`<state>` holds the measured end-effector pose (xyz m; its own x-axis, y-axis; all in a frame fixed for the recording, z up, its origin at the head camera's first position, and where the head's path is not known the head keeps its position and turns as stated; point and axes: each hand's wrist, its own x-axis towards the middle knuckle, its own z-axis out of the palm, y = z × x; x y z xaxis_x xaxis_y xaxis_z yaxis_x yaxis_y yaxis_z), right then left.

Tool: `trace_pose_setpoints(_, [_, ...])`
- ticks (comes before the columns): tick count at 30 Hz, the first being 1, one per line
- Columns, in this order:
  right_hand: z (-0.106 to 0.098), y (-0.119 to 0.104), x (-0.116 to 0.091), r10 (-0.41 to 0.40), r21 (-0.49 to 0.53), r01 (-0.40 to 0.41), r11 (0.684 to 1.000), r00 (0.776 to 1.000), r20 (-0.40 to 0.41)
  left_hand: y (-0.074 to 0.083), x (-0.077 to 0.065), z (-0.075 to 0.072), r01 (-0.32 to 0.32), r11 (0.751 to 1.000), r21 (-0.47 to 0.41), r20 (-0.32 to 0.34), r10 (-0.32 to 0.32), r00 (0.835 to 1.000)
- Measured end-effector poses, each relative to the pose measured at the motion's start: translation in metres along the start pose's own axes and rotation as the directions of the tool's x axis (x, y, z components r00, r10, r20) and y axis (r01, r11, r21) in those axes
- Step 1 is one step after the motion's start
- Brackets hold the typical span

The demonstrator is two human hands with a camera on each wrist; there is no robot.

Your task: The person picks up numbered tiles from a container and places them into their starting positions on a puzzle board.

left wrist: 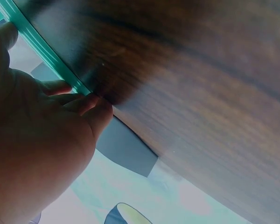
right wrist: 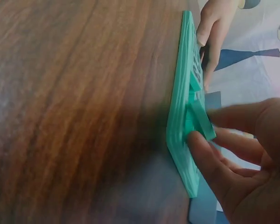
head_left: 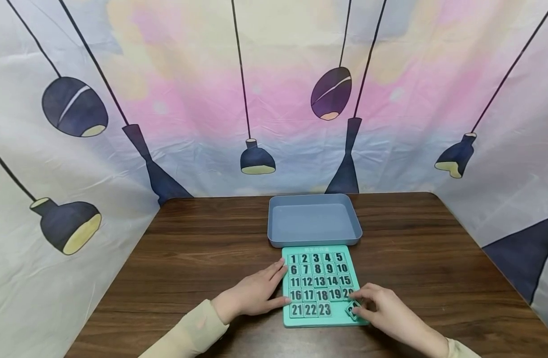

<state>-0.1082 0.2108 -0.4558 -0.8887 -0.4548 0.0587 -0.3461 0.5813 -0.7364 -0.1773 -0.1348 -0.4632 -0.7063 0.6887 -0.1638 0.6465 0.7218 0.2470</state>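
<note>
A teal number board (head_left: 318, 322) lies on the table, its square tiles showing 1 to 20 in rows and 21, 22, 23 along the bottom row. My left hand (head_left: 252, 293) rests against the board's left edge, fingers extended; in the left wrist view the fingertips touch the green rim. Over the bottom right corner, my right hand (head_left: 386, 308) pinches a number tile (head_left: 352, 310) between thumb and fingers. That tile sits turned askew, and the fingers partly hide its number. In the right wrist view the tile (right wrist: 204, 120) stands tilted up from the board.
Just behind the board stands a shallow blue-grey tray (head_left: 314, 219), close to its top edge. Both are on a dark wooden table (head_left: 202, 238). A cloth printed with hanging lamps (head_left: 256, 99) hangs behind the table and at its sides.
</note>
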Motion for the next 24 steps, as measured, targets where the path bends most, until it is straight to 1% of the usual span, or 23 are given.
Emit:
trace_pose_setpoints(6, [-0.002, 0.0, -0.001, -0.006, 0.03, 0.004, 1.0, 0.997, 0.082, 0.002, -0.001, -0.002, 0.004, 1.0, -0.007, 0.004, -0.004, 1.0])
trace_pose_setpoints(10, [0.001, 0.001, 0.0, -0.023, 0.017, 0.022, 1.0, 0.994, 0.103, 0.003, -0.002, -0.002, 0.011, 1.0, -0.01, 0.009, -0.011, 1.0])
trace_pose_setpoints(13, [0.005, 0.002, 0.003, -0.044, 0.004, 0.044, 0.999, 0.994, 0.102, 0.003, -0.002, -0.001, 0.01, 1.0, -0.012, 0.01, -0.009, 1.0])
trace_pose_setpoints(19, [0.013, 0.0, 0.01, -0.055, -0.031, 0.058, 0.998, 0.995, 0.079, 0.002, -0.002, -0.001, 0.008, 1.0, -0.014, 0.012, -0.008, 1.0])
trace_pose_setpoints(24, [0.017, -0.003, 0.015, -0.064, -0.026, 0.066, 0.997, 0.996, 0.059, 0.004, -0.003, -0.005, 0.013, 1.0, -0.015, 0.017, -0.013, 1.0])
